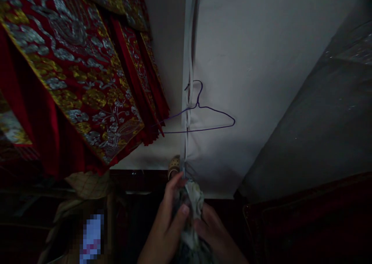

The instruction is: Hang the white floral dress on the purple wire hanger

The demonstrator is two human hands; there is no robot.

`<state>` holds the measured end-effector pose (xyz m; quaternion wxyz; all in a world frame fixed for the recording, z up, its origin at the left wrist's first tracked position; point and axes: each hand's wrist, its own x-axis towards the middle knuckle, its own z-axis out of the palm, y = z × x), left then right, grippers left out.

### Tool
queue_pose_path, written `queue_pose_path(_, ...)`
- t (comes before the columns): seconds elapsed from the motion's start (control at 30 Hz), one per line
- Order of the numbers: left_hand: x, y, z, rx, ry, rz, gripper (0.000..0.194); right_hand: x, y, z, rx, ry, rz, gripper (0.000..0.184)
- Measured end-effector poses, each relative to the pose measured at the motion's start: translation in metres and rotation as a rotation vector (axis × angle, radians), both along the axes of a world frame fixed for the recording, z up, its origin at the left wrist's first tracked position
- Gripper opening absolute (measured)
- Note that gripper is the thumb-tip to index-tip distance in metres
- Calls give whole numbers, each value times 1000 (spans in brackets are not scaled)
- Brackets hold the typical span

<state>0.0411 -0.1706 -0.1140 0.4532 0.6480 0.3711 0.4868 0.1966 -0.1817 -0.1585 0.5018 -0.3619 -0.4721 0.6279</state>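
Low in the middle of the head view, a bunched patterned cloth (pixel 195 198) in white and dark green lies between my two hands. My left hand (pixel 170 217) grips it from the left, thumb on the near side and fingers reaching up. From the other side my right hand (pixel 213 231) pinches the cloth; it is a little blurred. Its lower part fades into shadow, so what kind of cloth it is cannot be made out. Above my hands, a purple wire hanger (pixel 216 109) hangs by a white cord (pixel 191 62) against the wall, with its left end behind red fabric.
Red embroidered hangings (pixel 95 81) with gold and silver patterns fill the upper left. A tan clog (pixel 174 166) shows beyond my left hand. At lower left stands an open box (pixel 112 217) with a blurred-out item. Dark red furniture (pixel 308 217) occupies the lower right.
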Motion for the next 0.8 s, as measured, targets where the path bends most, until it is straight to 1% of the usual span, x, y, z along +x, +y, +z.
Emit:
queue_pose_path(0.07,-6,13,-2,-11,-27,-104,66,7,5,24,-63,-71,82,74)
queue_pose_path(0.1,-9,19,-5,-15,-6,-164,70,11,9,38,-73,-133,137,68)
queue_pose_path(0.13,-12,23,-8,-21,44,-212,72,16,14,52,-47,-211,210,57)
queue_pose_path(0.2,-18,28,-13,-20,213,-258,73,29,25,81,94,-385,328,29)
queue_pose_path(0.23,-20,29,-14,-4,309,-252,69,36,32,94,187,-466,330,15)
queue_pose_path(0.27,-23,29,-13,20,398,-227,65,43,39,107,270,-529,267,6)
queue_pose_path(0.3,-26,29,-11,46,477,-194,59,50,46,118,334,-564,167,14)
queue_pose_path(0.37,-35,30,-2,91,631,-136,50,62,62,136,417,-553,-67,38)
queue_pose_path(0.4,-40,32,3,109,709,-112,46,68,69,143,442,-521,-167,46)
queue_pose_path(0.43,-45,34,8,124,786,-94,42,73,77,148,466,-478,-265,48)
queue_pose_path(0.5,-58,40,15,129,925,-76,36,82,92,155,498,-352,-459,42)
queue_pose_path(0.53,-64,44,16,111,984,-60,33,85,101,156,497,-272,-536,37)
queue_pose_path(0.57,-70,48,16,88,1036,-38,31,87,110,154,481,-195,-584,32)
queue_pose_path(0.6,-76,51,15,67,1082,-10,29,87,121,151,454,-130,-599,29)
queue_pose_path(0.67,-85,56,12,50,1155,40,28,81,145,139,372,-73,-544,30)
queue_pose_path(0.73,-90,59,13,53,1174,65,26,70,172,120,345,-181,-478,36)
queue_pose_path(0.8,-92,59,18,56,1154,68,27,57,198,99,382,-365,-468,39)
